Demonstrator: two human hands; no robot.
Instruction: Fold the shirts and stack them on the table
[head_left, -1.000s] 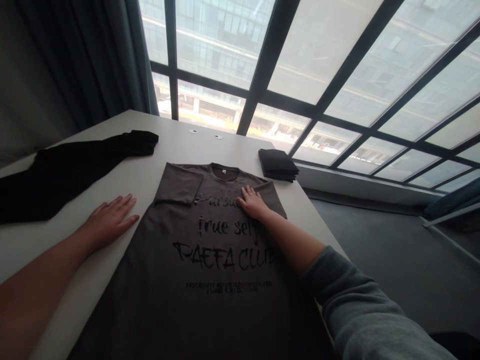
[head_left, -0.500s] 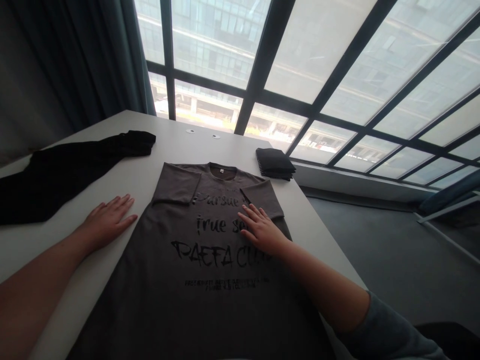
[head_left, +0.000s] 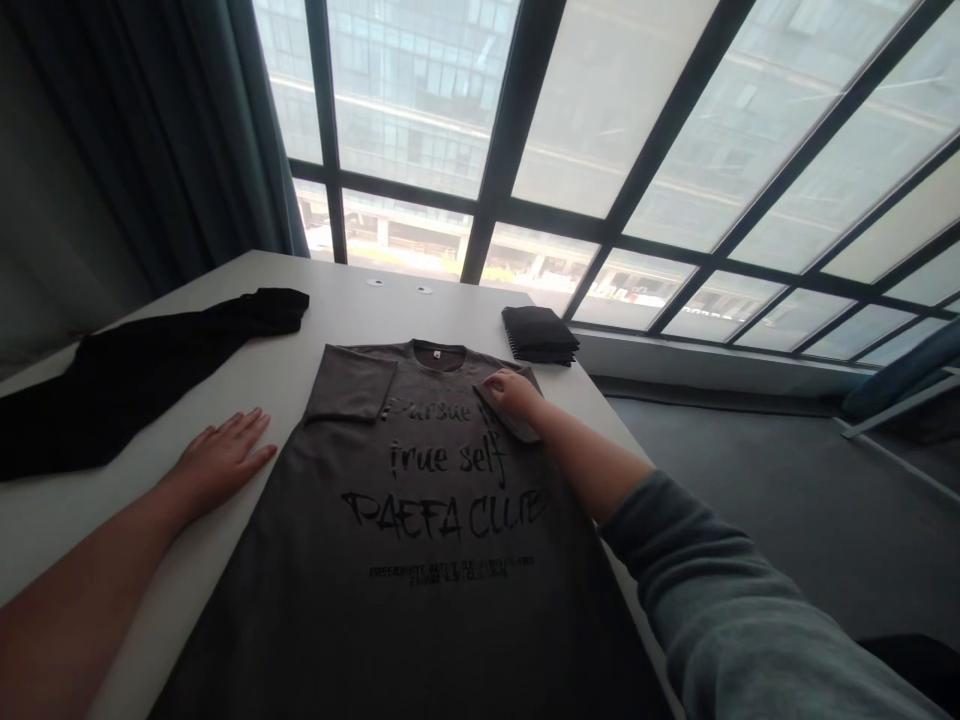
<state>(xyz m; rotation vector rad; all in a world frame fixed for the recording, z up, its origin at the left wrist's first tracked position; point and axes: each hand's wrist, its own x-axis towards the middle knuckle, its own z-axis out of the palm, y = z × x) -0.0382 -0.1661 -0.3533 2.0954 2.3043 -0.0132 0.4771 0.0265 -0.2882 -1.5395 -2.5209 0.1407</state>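
Observation:
A dark grey T-shirt lies spread out with its neckline toward the window and black lettering on its chest. Both its sleeves are turned inward over the front. My right hand is closed at the right sleeve near the shoulder, with its fingers curled onto the fabric's edge. Flat on the table, just left of the shirt, rests my left hand, fingers stretched out and holding nothing.
The white table carries a black garment at the left and a folded black stack at the back right. Beyond its far edge stand large windows, with a dark curtain at the left.
My right hand has gone from lying spread on the lettering to the right sleeve farther up, its fingers closing on the cloth. My left hand stays flat on the table.

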